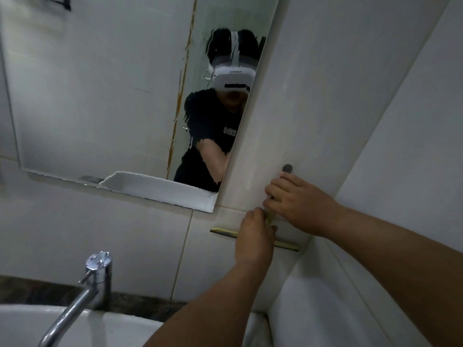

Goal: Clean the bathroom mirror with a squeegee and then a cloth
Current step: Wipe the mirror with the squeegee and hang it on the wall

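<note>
Down at the lower right of the mirror [100, 96], both hands meet on the tiled wall [325, 96]. The left hand [254, 240] has its fingers curled together around the yellow-green neck of the squeegee [283, 244], whose blade runs level just below those fingers, one end poking out to their left and the other to their right, flat against the tile. The right hand [298, 206] sits just above the left-hand fingers, its own fingers bent and closed on the upper part of the handle, though exactly how they grip is hidden. A small dark wall hook [287, 168] shows right above the right fingertips. Well below and left of both hands stand the chrome faucet [96, 276] and the white basin [130, 329]. No cloth can be made out.
</note>
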